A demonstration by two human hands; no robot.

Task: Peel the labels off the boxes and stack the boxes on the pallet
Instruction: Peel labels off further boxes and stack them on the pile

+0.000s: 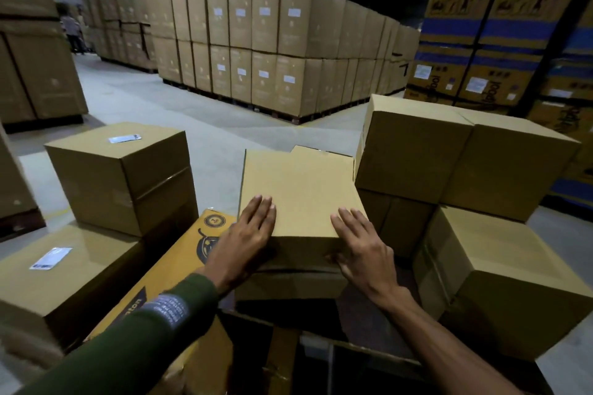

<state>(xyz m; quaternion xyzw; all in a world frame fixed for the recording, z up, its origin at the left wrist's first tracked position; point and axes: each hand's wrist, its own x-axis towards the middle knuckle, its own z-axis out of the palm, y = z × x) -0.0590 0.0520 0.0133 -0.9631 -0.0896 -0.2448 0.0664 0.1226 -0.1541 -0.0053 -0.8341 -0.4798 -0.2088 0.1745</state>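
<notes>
Cardboard box (298, 192) at frame centre: our left hand (247, 234) and right hand (362, 243) lie flat, grasping nothing; pushed unevenly, it could slide off the box beneath (288, 282).

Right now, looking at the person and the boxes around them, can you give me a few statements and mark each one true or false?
1. Both hands rest on the plain box in the middle. True: the left hand and the right hand lie on its near edge.
2. The box on the left has a white label on top. True.
3. The person holds a peeled label between the fingers. False: neither hand holds anything.
4. The yellow printed box sits on top of the stack on the right. False: it lies low, under the left forearm.
5. The middle box's top carries a label. False: its top is bare.
</notes>
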